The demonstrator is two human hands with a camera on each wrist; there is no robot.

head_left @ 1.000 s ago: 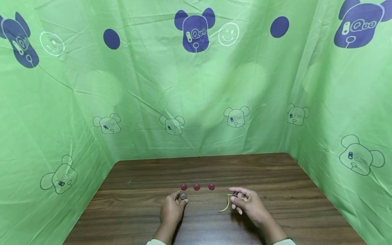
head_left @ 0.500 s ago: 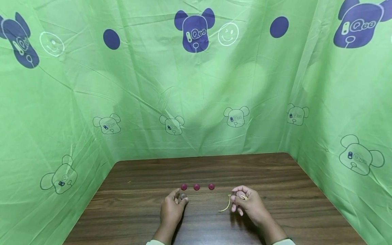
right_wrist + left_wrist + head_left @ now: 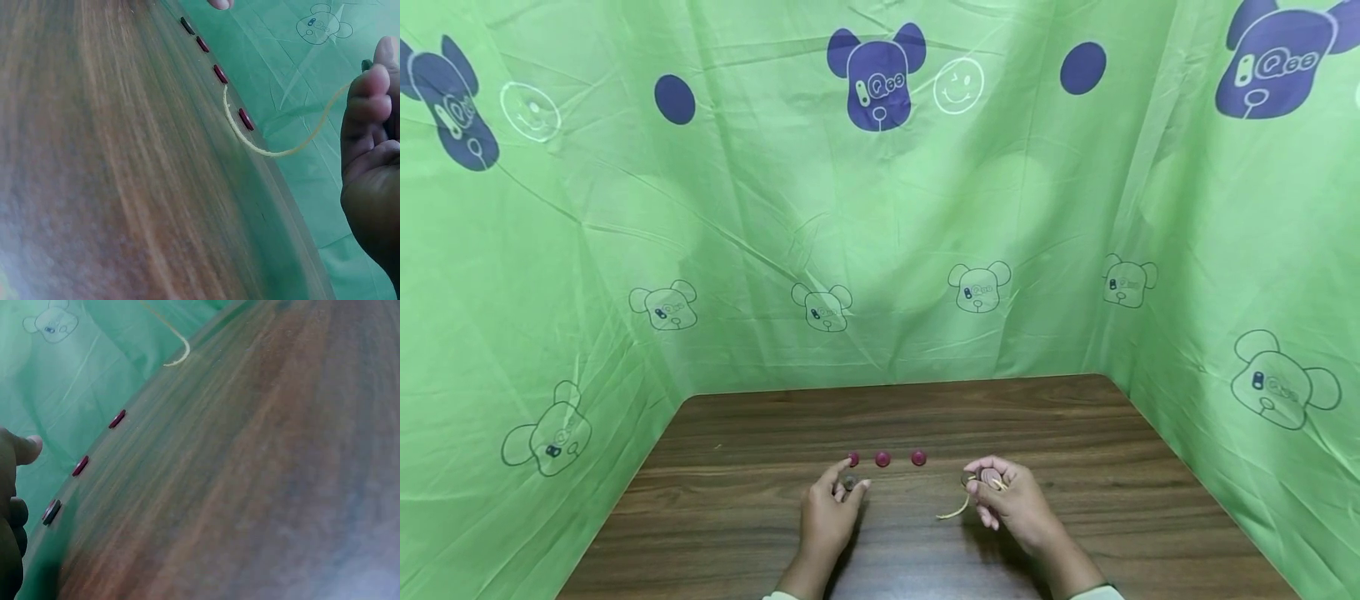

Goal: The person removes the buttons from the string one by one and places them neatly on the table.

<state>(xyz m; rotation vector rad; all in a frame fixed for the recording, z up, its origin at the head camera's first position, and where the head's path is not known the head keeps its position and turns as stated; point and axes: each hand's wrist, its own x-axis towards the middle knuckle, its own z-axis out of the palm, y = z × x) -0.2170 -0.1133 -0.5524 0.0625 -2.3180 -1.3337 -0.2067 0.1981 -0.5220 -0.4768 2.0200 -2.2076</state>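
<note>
Dark wood table point(image 3: 1075, 433): two hands at work over small buttons and a yellow cord.

The left hand point(image 3: 826, 521) lies with relaxed fingers, index extended, fingertips touching a dark grey button point(image 3: 848, 482) that rests flat on the wood at near centre; it grasps nothing. The right hand point(image 3: 1011, 504), just right of centre, pinches a brownish button point(image 3: 990, 477) together with the yellow cord point(image 3: 957, 508), whose free end trails down-left onto the table. Three magenta buttons point(image 3: 882, 458) sit in a row just beyond both hands. Risks, as judged: the grey button is thin and flat, so fingertips may slide it rather than lift it, and it could knock the nearest magenta one; the limp cord may slip from the pinch or fray at the hole. Green printed sheeting point(image 3: 880, 208) encloses the far and side walls.
</note>
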